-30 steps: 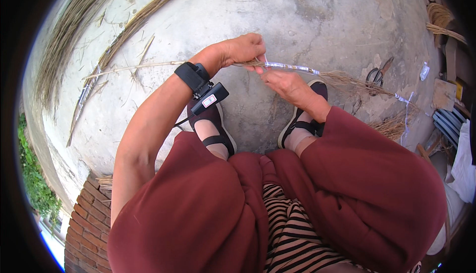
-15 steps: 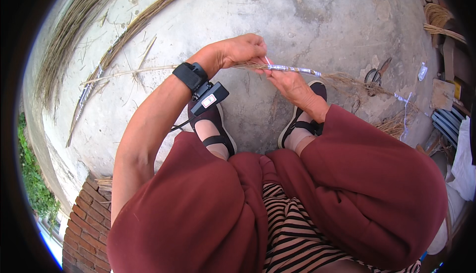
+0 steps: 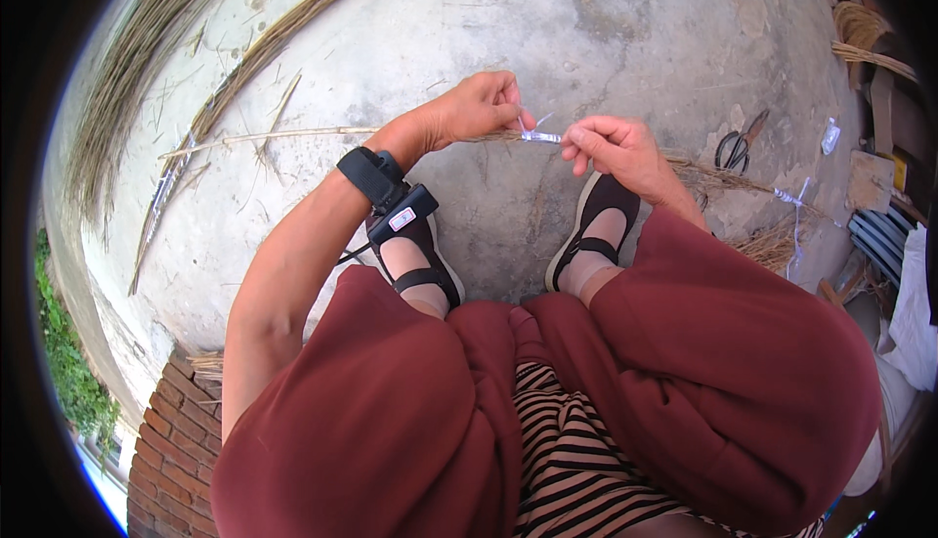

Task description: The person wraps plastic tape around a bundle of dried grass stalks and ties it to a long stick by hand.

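Note:
A thin bundle of dry stems runs crosswise in front of me, with a shiny white plastic strip wound round its middle. My left hand, with a black band and small device on its wrist, is closed at the wrapping. Its thumb and finger pinch the strip's loose end. Just right of the wrapping, my right hand has its fingers curled over the bundle and hides that stretch of it. A single long stalk reaches out leftward past my left wrist.
Scissors lie on the concrete floor to the right. A large pile of stems and a long tied bundle lie at the far left. Bundled straw and slate-coloured slats sit at the right edge. My shoes stand beneath my hands.
My right hand has shifted right along the bundle and turned, its fingers now curled over it. A short strip end now sticks up at the wrapping. My left hand stays nearly in place.

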The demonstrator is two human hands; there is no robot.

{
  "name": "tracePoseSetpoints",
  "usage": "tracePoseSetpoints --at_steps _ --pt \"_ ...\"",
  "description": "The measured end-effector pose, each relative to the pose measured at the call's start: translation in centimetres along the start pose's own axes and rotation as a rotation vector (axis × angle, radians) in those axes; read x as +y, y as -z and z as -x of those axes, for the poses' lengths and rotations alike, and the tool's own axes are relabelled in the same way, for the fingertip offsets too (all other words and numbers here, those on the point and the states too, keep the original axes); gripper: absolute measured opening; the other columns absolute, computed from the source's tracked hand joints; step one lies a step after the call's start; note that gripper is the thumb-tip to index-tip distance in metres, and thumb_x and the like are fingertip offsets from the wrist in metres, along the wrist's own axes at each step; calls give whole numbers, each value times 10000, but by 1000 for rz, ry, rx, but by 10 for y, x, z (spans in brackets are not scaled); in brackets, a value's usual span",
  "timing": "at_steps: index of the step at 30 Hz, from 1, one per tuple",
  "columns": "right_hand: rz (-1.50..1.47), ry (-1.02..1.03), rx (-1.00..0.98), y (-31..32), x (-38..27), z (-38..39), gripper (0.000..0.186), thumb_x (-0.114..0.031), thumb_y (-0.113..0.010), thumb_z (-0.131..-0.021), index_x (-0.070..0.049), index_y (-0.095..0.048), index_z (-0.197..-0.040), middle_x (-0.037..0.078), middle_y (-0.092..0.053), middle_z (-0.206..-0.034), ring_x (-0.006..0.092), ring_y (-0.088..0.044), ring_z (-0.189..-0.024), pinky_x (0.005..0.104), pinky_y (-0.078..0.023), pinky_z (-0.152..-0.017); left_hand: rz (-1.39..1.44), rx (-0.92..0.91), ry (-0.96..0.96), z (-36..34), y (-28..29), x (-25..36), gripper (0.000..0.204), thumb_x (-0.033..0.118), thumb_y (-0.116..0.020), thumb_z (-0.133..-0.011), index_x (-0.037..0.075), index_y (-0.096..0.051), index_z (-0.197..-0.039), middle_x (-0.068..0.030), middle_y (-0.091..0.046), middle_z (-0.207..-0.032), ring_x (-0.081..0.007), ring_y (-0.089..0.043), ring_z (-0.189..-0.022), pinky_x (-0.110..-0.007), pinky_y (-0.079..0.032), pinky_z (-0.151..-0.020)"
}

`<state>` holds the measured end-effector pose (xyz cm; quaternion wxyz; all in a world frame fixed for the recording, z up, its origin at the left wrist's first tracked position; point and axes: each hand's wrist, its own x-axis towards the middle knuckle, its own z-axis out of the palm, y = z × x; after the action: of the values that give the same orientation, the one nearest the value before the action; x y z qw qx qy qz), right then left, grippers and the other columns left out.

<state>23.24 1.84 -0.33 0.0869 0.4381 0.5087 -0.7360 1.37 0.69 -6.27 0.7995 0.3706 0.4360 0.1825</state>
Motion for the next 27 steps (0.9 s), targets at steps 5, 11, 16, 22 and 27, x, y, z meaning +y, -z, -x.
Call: tracePoseSetpoints --at_steps 5,11,16,22,27 --pt "695 273 501 17 20 -29 425 -370 -509 -831 -1 -589 -635 81 -538 -601 121 -500 -506 280 -379 -492 -100 14 -126 -2 -1 -11 51 49 -448 -836 5 -434 -813 -140 -608 -894 -114 -556 -775 -219 -450 -677" --pt "67 171 384 2 21 -54 241 -224 -595 -775 2 -627 -694 20 -560 -566 76 -493 -552 238 -398 -515 -189 58 -156 0 -8 -6 64 60 -464 -844 6 -456 -812 -87 -604 -840 -110 -557 -795 -224 -449 -700" --pt "62 180 356 4 23 -57 177 -172 -613 -754 3 -640 -747 7 -589 -614 57 -505 -579 219 -402 -521 -216 94 -226 -2 -11 -19 53 59 -476 -843 13 -465 -817 -60 -599 -811 -97 -553 -784 -221 -443 -700" --pt "110 217 419 -2 39 -63 177 -176 -616 -752 -2 -642 -773 12 -587 -612 54 -501 -573 220 -402 -517 -238 172 -145 -10 -16 -26 29 37 -493 -826 18 -481 -807 -42 -600 -753 -84 -545 -753 -211 -426 -655" --pt "125 229 407 -3 40 -61 147 -155 -606 -792 -13 -643 -785 -36 -555 -640 29 -452 -597 194 -360 -520 -168 226 -16 -16 -14 -30 80 33 -523 -799 12 -480 -864 -60 -617 -736 -89 -549 -702 -216 -423 -645"
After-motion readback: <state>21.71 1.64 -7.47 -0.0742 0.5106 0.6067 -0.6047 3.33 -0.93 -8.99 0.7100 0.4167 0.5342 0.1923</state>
